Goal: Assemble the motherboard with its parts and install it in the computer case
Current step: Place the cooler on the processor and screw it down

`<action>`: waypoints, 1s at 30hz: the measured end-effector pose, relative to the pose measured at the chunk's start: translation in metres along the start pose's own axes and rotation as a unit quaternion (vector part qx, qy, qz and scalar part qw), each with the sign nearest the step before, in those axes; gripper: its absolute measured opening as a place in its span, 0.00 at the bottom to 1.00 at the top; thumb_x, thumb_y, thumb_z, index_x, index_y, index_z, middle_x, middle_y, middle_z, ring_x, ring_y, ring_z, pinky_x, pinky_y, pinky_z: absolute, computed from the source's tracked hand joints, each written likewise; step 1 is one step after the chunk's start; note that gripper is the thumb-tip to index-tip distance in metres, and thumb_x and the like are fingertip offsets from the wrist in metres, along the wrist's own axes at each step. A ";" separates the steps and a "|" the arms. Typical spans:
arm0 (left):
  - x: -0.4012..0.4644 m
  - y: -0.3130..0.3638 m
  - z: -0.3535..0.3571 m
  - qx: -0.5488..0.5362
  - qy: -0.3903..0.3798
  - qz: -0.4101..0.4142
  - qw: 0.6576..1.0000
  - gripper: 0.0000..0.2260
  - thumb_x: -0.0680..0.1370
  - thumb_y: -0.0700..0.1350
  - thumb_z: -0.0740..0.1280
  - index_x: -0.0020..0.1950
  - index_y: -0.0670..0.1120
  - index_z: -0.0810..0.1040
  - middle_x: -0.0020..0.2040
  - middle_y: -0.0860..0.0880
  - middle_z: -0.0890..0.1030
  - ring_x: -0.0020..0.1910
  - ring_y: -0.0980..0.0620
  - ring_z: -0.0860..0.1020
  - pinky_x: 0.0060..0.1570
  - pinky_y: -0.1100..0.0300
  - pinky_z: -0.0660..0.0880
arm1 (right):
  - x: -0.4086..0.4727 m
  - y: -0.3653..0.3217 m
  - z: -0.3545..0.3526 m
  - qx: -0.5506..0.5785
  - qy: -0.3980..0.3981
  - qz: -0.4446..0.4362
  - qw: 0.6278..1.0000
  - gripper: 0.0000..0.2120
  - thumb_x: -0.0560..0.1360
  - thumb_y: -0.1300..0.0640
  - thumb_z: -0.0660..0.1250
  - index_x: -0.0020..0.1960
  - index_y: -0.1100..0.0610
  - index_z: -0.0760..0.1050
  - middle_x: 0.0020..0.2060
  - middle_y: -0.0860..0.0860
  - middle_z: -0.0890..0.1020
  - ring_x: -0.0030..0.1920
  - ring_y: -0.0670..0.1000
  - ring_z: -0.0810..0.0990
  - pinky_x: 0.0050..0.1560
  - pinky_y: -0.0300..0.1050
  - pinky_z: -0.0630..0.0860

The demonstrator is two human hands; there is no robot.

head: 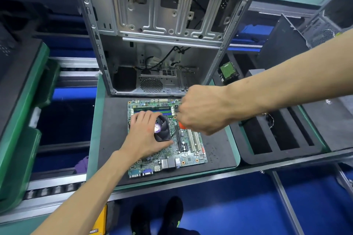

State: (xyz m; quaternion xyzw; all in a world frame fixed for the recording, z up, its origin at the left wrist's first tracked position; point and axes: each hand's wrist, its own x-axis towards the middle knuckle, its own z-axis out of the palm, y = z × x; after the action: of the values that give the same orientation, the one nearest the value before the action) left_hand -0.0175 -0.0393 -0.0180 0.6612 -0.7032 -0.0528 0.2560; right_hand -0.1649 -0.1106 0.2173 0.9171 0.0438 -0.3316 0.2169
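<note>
Tray [219, 150]: carrying board [189, 150] before open case [152, 30].
Left hand [145, 137]: fingers curling round fan [162, 129]; label unreadable.
Right hand [200, 110]: gripping a mostly hidden orange tool [181, 125].

We see the left hand [146, 135] gripping the cooler fan [162, 129] on the motherboard [191, 150]; the right hand [200, 109] holds an orange-handled tool [181, 125].
</note>
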 end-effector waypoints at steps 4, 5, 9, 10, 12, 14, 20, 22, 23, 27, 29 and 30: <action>0.000 -0.001 0.001 -0.004 0.009 0.004 1.000 0.36 0.64 0.75 0.66 0.61 0.51 0.71 0.52 0.55 0.73 0.52 0.52 0.69 0.60 0.54 0.61 | 0.021 0.005 0.004 0.415 -0.107 0.279 0.859 0.14 0.79 0.57 0.61 0.37 0.61 0.74 0.23 0.52 0.75 0.24 0.53 0.75 0.24 0.35 0.67; 0.000 -0.001 0.001 -0.005 0.009 0.003 1.000 0.36 0.64 0.75 0.66 0.61 0.51 0.71 0.52 0.55 0.73 0.52 0.51 0.69 0.60 0.54 0.62 | 0.026 0.010 0.007 0.552 -0.161 0.337 0.745 0.14 0.81 0.59 0.58 0.38 0.62 0.73 0.21 0.52 0.75 0.19 0.49 0.71 0.20 0.32 0.62; 0.001 -0.001 -0.002 -0.005 0.000 0.003 1.000 0.38 0.64 0.76 0.65 0.62 0.50 0.73 0.53 0.53 0.74 0.54 0.49 0.71 0.61 0.53 0.62 | 0.024 0.030 0.018 0.755 -0.248 0.397 0.459 0.13 0.84 0.56 0.56 0.45 0.61 0.70 0.23 0.52 0.71 0.16 0.42 0.62 0.14 0.30 0.53; 0.000 -0.002 -0.004 -0.011 -0.005 0.007 1.000 0.39 0.65 0.76 0.65 0.63 0.49 0.73 0.55 0.52 0.75 0.56 0.48 0.72 0.63 0.53 0.62 | 0.022 0.032 0.018 0.744 -0.252 0.384 0.485 0.12 0.83 0.55 0.59 0.45 0.61 0.71 0.25 0.52 0.72 0.17 0.43 0.62 0.14 0.31 0.54; -0.003 -0.005 -0.009 -0.036 -0.008 0.019 0.999 0.42 0.66 0.75 0.66 0.68 0.47 0.72 0.62 0.50 0.74 0.63 0.47 0.71 0.68 0.51 0.60 | 0.020 0.035 0.010 0.686 -0.251 0.341 0.591 0.10 0.81 0.57 0.64 0.42 0.59 0.73 0.28 0.52 0.74 0.19 0.44 0.63 0.16 0.32 0.55; -0.011 -0.007 -0.015 -0.064 0.028 0.017 0.997 0.39 0.68 0.72 0.69 0.69 0.46 0.71 0.65 0.49 0.71 0.66 0.48 0.68 0.69 0.53 0.59 | 0.018 0.039 -0.004 0.585 -0.216 0.307 0.719 0.09 0.78 0.57 0.70 0.41 0.60 0.77 0.31 0.53 0.81 0.22 0.48 0.66 0.19 0.33 0.59; -0.063 -0.007 -0.024 -0.231 0.095 -0.185 0.951 0.19 0.72 0.59 0.71 0.58 0.56 0.68 0.52 0.57 0.72 0.50 0.57 0.73 0.52 0.70 0.65 | 0.006 0.047 -0.039 0.411 0.113 0.244 0.871 0.06 0.70 0.48 0.76 0.43 0.48 0.83 0.27 0.41 0.81 0.29 0.35 0.78 0.26 0.31 0.72; -0.072 -0.002 -0.023 -0.301 0.075 -0.234 0.922 0.17 0.74 0.54 0.73 0.60 0.55 0.71 0.50 0.56 0.76 0.49 0.56 0.76 0.48 0.72 0.68 | 0.010 0.037 -0.036 0.456 0.147 0.240 0.844 0.05 0.69 0.50 0.76 0.45 0.47 0.83 0.29 0.42 0.82 0.28 0.40 0.80 0.30 0.37 0.78; -0.074 0.000 -0.022 -0.315 0.070 -0.240 0.916 0.17 0.75 0.50 0.73 0.61 0.54 0.73 0.50 0.55 0.78 0.50 0.56 0.77 0.48 0.73 0.69 | 0.013 0.031 -0.032 0.464 0.153 0.241 0.839 0.06 0.69 0.50 0.76 0.46 0.47 0.84 0.29 0.42 0.83 0.29 0.43 0.81 0.34 0.41 0.80; -0.077 0.007 -0.025 -0.326 0.071 -0.246 0.910 0.15 0.76 0.43 0.74 0.62 0.48 0.77 0.53 0.55 0.79 0.53 0.59 0.77 0.53 0.74 0.68 | 0.023 0.007 -0.011 0.485 0.162 0.243 0.824 0.06 0.70 0.51 0.76 0.47 0.46 0.84 0.32 0.40 0.82 0.33 0.42 0.81 0.35 0.36 0.77; -0.078 0.008 -0.026 -0.327 0.072 -0.253 0.907 0.15 0.76 0.43 0.74 0.61 0.49 0.78 0.53 0.55 0.79 0.53 0.60 0.77 0.53 0.75 0.68 | 0.025 0.001 -0.001 0.491 0.149 0.254 0.820 0.06 0.71 0.51 0.75 0.48 0.46 0.84 0.33 0.39 0.82 0.33 0.40 0.79 0.34 0.33 0.73; -0.078 0.009 -0.026 -0.327 0.075 -0.256 0.907 0.14 0.76 0.43 0.74 0.61 0.49 0.79 0.53 0.55 0.79 0.53 0.60 0.77 0.53 0.76 0.68 | 0.026 -0.002 0.003 0.496 0.142 0.258 0.817 0.06 0.71 0.51 0.75 0.48 0.45 0.84 0.33 0.39 0.81 0.33 0.39 0.79 0.33 0.32 0.72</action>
State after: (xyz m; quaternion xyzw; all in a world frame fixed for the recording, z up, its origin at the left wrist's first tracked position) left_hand -0.0148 0.0434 -0.0143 0.6999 -0.4319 -0.2938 0.4871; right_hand -0.1469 -0.1116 0.1986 0.9151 -0.3344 -0.1068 -0.1981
